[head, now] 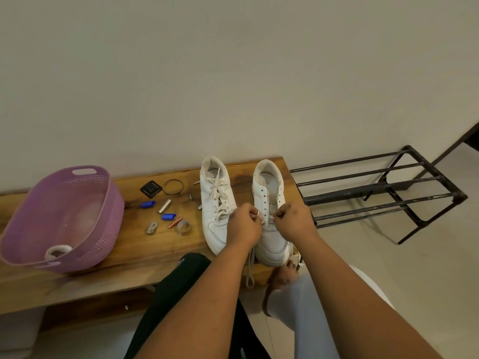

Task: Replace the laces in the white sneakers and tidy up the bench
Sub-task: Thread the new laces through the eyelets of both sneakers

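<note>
Two white sneakers stand side by side on the wooden bench [129,255], toes toward me. The left sneaker [216,200] is laced with a loose cream lace. The right sneaker [269,193] shows bare eyelets along most of its upper. My left hand [245,224] pinches a lace tip over the lower eyelets of the right sneaker. My right hand [294,220] pinches the other lace end on the shoe's right side. A length of lace [250,268] hangs down over the bench's front edge.
A purple plastic basket [98,229] holding a white roll sits at the bench's left. Small clutter lies between basket and shoes: blue caps [148,204], a metal cylinder [164,206], a black square piece [151,189], a bracelet [173,187]. A black metal shoe rack [375,193] stands right.
</note>
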